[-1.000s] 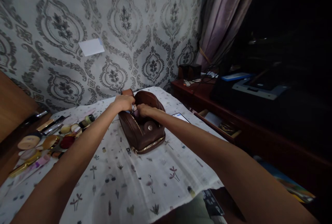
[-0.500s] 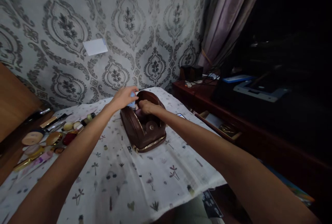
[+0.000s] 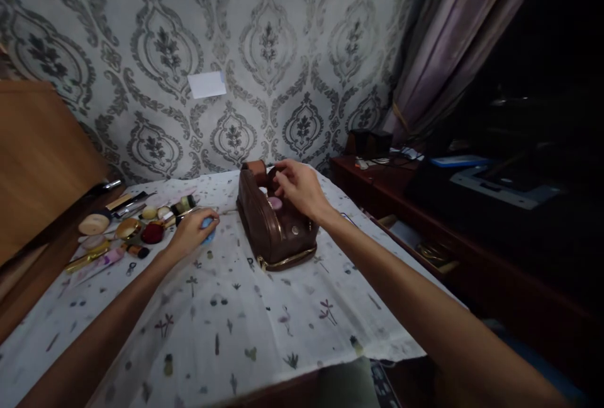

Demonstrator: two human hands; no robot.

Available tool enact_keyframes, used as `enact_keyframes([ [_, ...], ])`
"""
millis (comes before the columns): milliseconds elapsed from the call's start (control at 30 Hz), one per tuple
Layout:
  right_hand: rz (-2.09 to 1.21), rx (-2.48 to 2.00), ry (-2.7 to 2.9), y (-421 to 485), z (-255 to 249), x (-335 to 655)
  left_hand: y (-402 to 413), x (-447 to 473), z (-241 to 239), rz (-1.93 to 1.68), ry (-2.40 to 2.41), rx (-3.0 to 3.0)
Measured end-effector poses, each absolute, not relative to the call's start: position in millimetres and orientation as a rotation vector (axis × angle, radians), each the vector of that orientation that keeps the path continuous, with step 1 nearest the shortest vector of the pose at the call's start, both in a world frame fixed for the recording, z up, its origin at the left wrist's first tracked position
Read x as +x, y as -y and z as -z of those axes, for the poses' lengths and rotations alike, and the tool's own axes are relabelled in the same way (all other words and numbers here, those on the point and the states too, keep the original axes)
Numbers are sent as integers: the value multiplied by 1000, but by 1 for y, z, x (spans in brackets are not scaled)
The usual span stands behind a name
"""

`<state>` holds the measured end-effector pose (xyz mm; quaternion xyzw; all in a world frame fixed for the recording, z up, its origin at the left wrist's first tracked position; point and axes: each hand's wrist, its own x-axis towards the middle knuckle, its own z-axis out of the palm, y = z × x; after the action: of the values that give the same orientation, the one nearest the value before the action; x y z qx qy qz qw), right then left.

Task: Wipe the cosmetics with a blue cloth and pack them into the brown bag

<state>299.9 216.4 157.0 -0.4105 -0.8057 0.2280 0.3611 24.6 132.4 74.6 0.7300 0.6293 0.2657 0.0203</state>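
Ornate wallpaper [image 3: 268,43] and a lilac curtain [image 3: 446,58] suggest a home.

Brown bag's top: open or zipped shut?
Open: the brown bag gapes at the top, its zipper parted, a pinkish item showing inside.

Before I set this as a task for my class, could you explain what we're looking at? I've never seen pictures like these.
There is no machine here, just a person's two bare hands, seen by one camera worn on the head that looks forward and down. That is why the forearms reach in from the bottom.

On the white patterned cloth stands an open brown bag. To its left lies a spread of makeup.

The left hand holds a small blue item, mostly hidden by the fingers. The right hand is at the bag's opening; nothing can be seen in its fingers.
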Motion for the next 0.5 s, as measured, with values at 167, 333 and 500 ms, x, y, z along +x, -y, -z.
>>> enact_keyframes([
  [167,-736,-750,2168,-164,-133,275,-108,6,-31,-728,-2103,2126],
  [333,-802,-501,2362,-138,-74,224,-97,8,-9,-720,-2157,2138],
  [500,-1095,-744,2197,-146,-14,173,-99,6,-7,-686,-2162,2126],
])
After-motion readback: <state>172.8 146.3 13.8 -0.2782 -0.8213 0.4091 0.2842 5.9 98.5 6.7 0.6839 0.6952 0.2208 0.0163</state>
